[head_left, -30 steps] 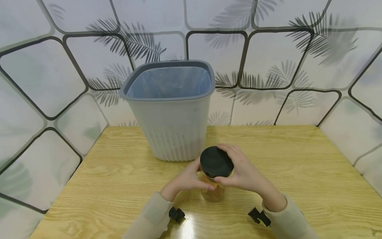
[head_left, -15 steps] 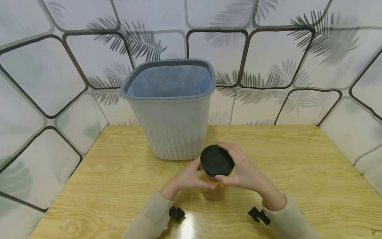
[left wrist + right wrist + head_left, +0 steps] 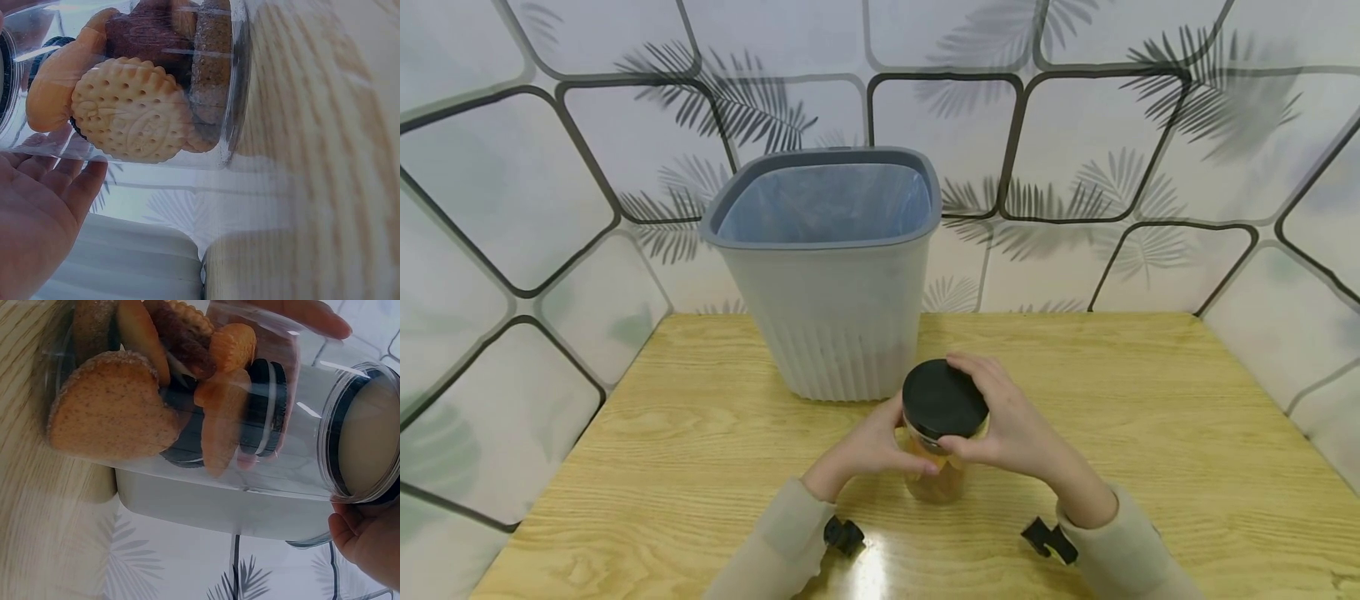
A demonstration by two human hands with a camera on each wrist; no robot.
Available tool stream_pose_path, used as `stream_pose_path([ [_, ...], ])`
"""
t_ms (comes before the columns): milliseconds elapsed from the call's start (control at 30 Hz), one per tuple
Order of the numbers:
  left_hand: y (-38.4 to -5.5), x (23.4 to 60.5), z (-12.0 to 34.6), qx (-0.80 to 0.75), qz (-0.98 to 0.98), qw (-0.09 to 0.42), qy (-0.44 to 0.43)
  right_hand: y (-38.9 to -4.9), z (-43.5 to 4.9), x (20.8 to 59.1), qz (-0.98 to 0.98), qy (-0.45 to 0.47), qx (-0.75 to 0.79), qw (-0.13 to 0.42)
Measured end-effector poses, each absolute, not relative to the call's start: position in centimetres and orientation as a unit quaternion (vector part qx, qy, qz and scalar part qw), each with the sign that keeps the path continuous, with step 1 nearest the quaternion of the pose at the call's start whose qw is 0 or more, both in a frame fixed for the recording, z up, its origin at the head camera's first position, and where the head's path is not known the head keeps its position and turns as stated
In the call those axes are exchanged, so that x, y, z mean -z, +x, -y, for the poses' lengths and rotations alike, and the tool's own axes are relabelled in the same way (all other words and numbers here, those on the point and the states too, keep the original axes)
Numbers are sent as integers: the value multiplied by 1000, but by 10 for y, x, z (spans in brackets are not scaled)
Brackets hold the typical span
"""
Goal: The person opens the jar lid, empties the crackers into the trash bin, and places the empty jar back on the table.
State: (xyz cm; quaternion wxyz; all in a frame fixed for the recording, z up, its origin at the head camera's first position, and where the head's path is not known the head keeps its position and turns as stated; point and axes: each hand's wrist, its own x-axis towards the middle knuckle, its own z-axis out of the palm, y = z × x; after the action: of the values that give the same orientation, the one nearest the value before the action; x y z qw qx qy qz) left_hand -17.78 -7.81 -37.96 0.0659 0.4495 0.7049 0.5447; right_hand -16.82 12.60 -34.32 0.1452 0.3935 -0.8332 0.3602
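A clear jar [image 3: 936, 487] with a black lid [image 3: 943, 398] stands on the table in front of me. My left hand [image 3: 872, 446] holds its body from the left, thumb across the near side. From the right, my right hand [image 3: 1011, 429] grips the lid, fingers at the far edge and thumb at the near edge. Through the jar's wall I see a round dotted biscuit [image 3: 131, 109] in the left wrist view. The right wrist view shows a heart-shaped biscuit [image 3: 109, 406] and dark sandwich cookies [image 3: 265, 406] with pale filling among several others.
A pale grey bin [image 3: 842, 325] with a darker rim and a bluish liner stands just behind the jar, to its left. The wooden table [image 3: 647, 467] reaches back to a wall covering [image 3: 947, 142] printed with leaves. Black camera mounts [image 3: 844, 536] sit at both wrists.
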Motion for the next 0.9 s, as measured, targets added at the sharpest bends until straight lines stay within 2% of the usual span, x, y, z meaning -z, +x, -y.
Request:
stream_pose_path([
  [633, -175, 377, 77, -542, -717, 81, 432, -167, -131, 340, 832, 386, -361, 166],
  [900, -188, 401, 77, -544, -731, 82, 403, -168, -138, 337, 834, 378, -356, 184],
])
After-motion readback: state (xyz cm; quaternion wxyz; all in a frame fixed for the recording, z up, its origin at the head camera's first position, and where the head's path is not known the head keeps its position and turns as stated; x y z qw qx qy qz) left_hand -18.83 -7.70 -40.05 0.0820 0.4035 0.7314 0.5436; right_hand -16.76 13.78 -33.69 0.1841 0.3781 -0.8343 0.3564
